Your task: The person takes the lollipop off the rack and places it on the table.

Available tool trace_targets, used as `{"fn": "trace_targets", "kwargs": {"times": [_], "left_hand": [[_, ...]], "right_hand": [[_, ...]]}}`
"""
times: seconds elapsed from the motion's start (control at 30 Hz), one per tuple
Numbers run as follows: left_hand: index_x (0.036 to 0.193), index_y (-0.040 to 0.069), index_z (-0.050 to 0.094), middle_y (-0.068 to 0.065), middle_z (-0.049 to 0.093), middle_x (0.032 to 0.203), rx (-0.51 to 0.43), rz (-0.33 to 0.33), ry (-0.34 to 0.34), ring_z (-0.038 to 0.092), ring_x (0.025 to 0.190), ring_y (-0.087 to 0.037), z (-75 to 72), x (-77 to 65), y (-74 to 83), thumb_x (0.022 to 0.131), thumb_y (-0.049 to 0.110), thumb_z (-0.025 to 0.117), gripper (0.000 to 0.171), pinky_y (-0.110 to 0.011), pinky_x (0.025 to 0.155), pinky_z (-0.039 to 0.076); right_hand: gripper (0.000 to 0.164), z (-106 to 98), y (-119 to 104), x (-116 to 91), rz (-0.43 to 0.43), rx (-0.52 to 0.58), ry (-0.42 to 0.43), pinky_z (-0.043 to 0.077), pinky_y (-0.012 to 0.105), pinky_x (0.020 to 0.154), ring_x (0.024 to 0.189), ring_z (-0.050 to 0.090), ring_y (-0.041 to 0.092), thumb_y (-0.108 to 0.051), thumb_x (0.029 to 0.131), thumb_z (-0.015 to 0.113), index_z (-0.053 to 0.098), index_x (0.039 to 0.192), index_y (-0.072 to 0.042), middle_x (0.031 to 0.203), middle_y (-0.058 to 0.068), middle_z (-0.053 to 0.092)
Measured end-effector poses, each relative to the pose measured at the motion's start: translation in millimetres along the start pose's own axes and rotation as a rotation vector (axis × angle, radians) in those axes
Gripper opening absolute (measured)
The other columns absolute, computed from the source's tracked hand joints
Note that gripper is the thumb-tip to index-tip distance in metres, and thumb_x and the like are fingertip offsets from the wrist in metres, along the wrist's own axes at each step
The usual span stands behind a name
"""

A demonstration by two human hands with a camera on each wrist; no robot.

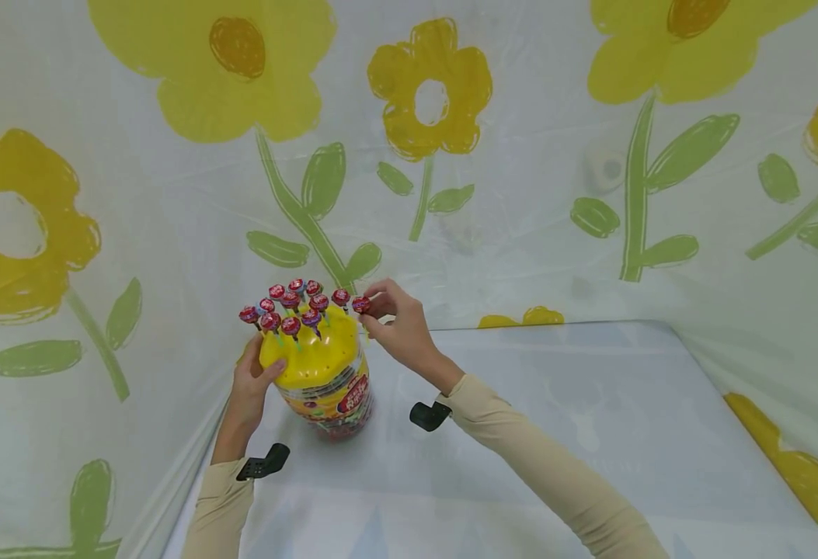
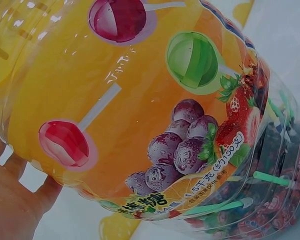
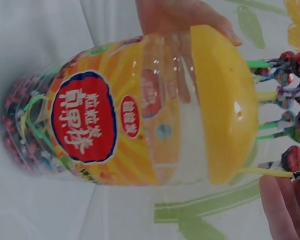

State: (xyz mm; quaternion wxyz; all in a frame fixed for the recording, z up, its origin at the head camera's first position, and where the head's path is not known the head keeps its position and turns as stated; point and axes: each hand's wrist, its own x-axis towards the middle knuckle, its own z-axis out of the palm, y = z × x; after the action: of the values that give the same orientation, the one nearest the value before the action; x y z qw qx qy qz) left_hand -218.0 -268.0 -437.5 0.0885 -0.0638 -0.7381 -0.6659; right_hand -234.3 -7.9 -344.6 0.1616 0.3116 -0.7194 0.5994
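A clear plastic jar (image 1: pixel 354 394) with a fruit-printed label and a domed yellow lid (image 1: pixel 319 359) stands upright. Several lollipops (image 1: pixel 290 301) in mostly red wrappers stick up from the lid. My left hand (image 1: pixel 248 392) grips the lid's left side, thumb over the top. Part of that hand (image 2: pixel 15 205) shows beside the jar in the left wrist view. At the lid's right edge, my right hand (image 1: pixel 403 330) pinches a lollipop (image 1: pixel 361 304) near its head. Its yellow stick (image 3: pixel 265 172) reaches the lid's rim in the right wrist view; whether the tip is in a hole, I cannot tell.
More wrapped lollipops (image 3: pixel 20 115) lie in the bottom of the jar. The jar stands on a pale table (image 1: pixel 520 404), near its back left part. Behind and beside the table hangs a white curtain (image 1: pixel 520 233) printed with yellow flowers.
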Motion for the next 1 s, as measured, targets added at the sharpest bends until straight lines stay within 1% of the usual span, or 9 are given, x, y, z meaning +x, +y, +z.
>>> {"fn": "trace_targets", "kwargs": {"times": [0.13, 0.23, 0.33, 0.43, 0.63, 0.7, 0.8, 0.9, 1.0], "left_hand": [[0.137, 0.023, 0.026, -0.006, 0.038, 0.128, 0.002, -0.002, 0.003, 0.044, 0.109, -0.015, 0.1, 0.6, 0.7, 0.083, 0.015, 0.057, 0.063, -0.015, 0.088, 0.039], [0.137, 0.025, 0.026, -0.004, 0.038, 0.129, 0.008, -0.01, 0.009, 0.043, 0.11, -0.015, 0.5, 0.6, 1.0, 0.083, 0.016, 0.057, 0.063, -0.015, 0.088, 0.038], [0.137, 0.026, 0.027, -0.003, 0.037, 0.129, 0.009, -0.016, 0.013, 0.042, 0.11, -0.015, 1.1, 0.2, 1.0, 0.084, 0.016, 0.057, 0.062, -0.016, 0.09, 0.037], [0.137, 0.025, 0.027, -0.003, 0.037, 0.129, 0.003, -0.01, 0.013, 0.042, 0.11, -0.015, 1.3, -0.6, 0.3, 0.084, 0.014, 0.056, 0.061, -0.016, 0.09, 0.037], [0.136, 0.025, 0.028, -0.003, 0.038, 0.128, -0.015, -0.001, 0.021, 0.042, 0.109, -0.015, -0.5, -1.0, -1.1, 0.084, 0.013, 0.056, 0.06, -0.015, 0.089, 0.038], [0.137, 0.025, 0.028, -0.003, 0.037, 0.129, -0.021, 0.001, 0.021, 0.042, 0.11, -0.016, -0.8, -0.8, -1.6, 0.085, 0.013, 0.055, 0.06, -0.016, 0.09, 0.037], [0.137, 0.026, 0.027, -0.003, 0.037, 0.13, -0.024, -0.007, 0.022, 0.042, 0.11, -0.016, -0.4, -1.0, -2.6, 0.085, 0.014, 0.055, 0.06, -0.017, 0.091, 0.037], [0.136, 0.026, 0.028, -0.003, 0.038, 0.13, -0.022, -0.011, 0.023, 0.043, 0.11, -0.015, 0.5, -0.9, -3.4, 0.084, 0.015, 0.056, 0.06, -0.018, 0.09, 0.038], [0.137, 0.024, 0.028, -0.004, 0.038, 0.129, -0.031, 0.005, 0.014, 0.043, 0.109, -0.016, 1.2, 0.7, -3.2, 0.084, 0.015, 0.056, 0.061, -0.019, 0.089, 0.039]], "right_hand": [[0.026, -5, 11, -4, 0.05, 0.053, -0.004, 0.052, 0.027, 0.053, 0.067, 0.059, 0.031, 0.005, 0.078, 0.059, 0.047, 0.1, 0.005, 0.084, 0.022, 0.06], [0.027, -8, 19, -7, 0.103, 0.09, -0.007, 0.052, 0.032, 0.053, 0.068, 0.059, 0.034, 0.004, 0.078, 0.06, 0.046, 0.101, 0.005, 0.084, 0.023, 0.058], [0.028, -11, 28, -10, 0.156, 0.104, -0.004, 0.052, 0.036, 0.053, 0.069, 0.058, 0.035, 0.002, 0.078, 0.06, 0.046, 0.102, 0.005, 0.084, 0.024, 0.058], [0.028, -13, 34, -13, 0.212, 0.117, -0.005, 0.052, 0.038, 0.054, 0.07, 0.058, 0.036, 0.001, 0.079, 0.06, 0.046, 0.103, 0.004, 0.085, 0.023, 0.057], [0.03, -15, 50, -18, 0.286, 0.142, 0.0, 0.052, 0.039, 0.054, 0.072, 0.058, 0.039, 0.004, 0.078, 0.059, 0.045, 0.104, 0.007, 0.086, 0.027, 0.056], [0.03, -15, 56, -20, 0.329, 0.146, -0.001, 0.052, 0.039, 0.054, 0.074, 0.058, 0.039, 0.004, 0.078, 0.059, 0.045, 0.104, 0.007, 0.087, 0.027, 0.056], [0.03, -14, 70, -24, 0.414, 0.161, 0.009, 0.052, 0.04, 0.054, 0.075, 0.059, 0.039, 0.005, 0.077, 0.06, 0.046, 0.104, 0.007, 0.086, 0.026, 0.056], [0.029, -12, 92, -29, 0.501, 0.161, 0.024, 0.053, 0.037, 0.053, 0.073, 0.061, 0.033, 0.003, 0.076, 0.062, 0.048, 0.102, 0.002, 0.084, 0.021, 0.058], [0.028, -9, 115, -33, 0.572, 0.138, 0.028, 0.053, 0.035, 0.053, 0.07, 0.062, 0.027, -0.002, 0.076, 0.064, 0.049, 0.099, -0.004, 0.082, 0.015, 0.059]]}}
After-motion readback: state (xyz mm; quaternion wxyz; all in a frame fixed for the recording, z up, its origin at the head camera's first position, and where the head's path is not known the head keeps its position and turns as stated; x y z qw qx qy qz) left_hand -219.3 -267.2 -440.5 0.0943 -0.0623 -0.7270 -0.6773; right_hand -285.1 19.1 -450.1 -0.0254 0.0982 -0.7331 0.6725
